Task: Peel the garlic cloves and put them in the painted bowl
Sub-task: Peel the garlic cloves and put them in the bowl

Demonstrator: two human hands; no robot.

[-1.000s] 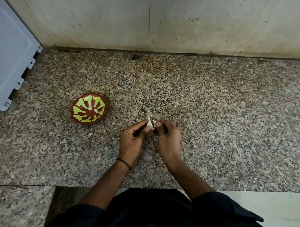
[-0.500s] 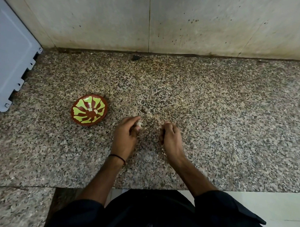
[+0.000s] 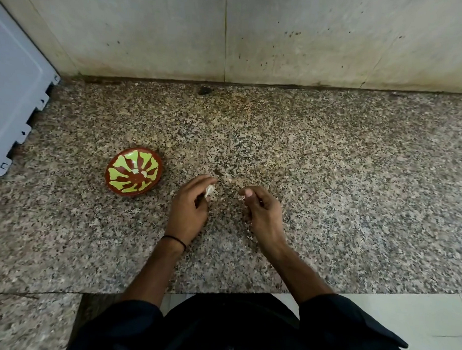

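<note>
The painted bowl [image 3: 111, 186], red-brown with yellow-green petals, stands on the granite counter [image 3: 329, 191] at the left; a pale peeled clove [image 3: 144, 173] lies inside it. My left hand [image 3: 189, 207] is just right of the bowl and pinches a whitish garlic clove [image 3: 209, 191] between thumb and fingers. My right hand [image 3: 262, 210] hovers a short way to the right with fingers curled and thumb against them; whether it holds a scrap of peel is not visible.
A white appliance panel [image 3: 15, 94] stands at the far left edge. A stained tiled wall [image 3: 229, 36] closes the back. The counter's front edge [image 3: 220, 292] runs just before my body. A small dark fleck [image 3: 219, 172] lies beyond my hands.
My hands were together peeling the clove; they have since pulled apart. The left hand carried the clove left toward the bowl, and the right hand drew back to the right.
</note>
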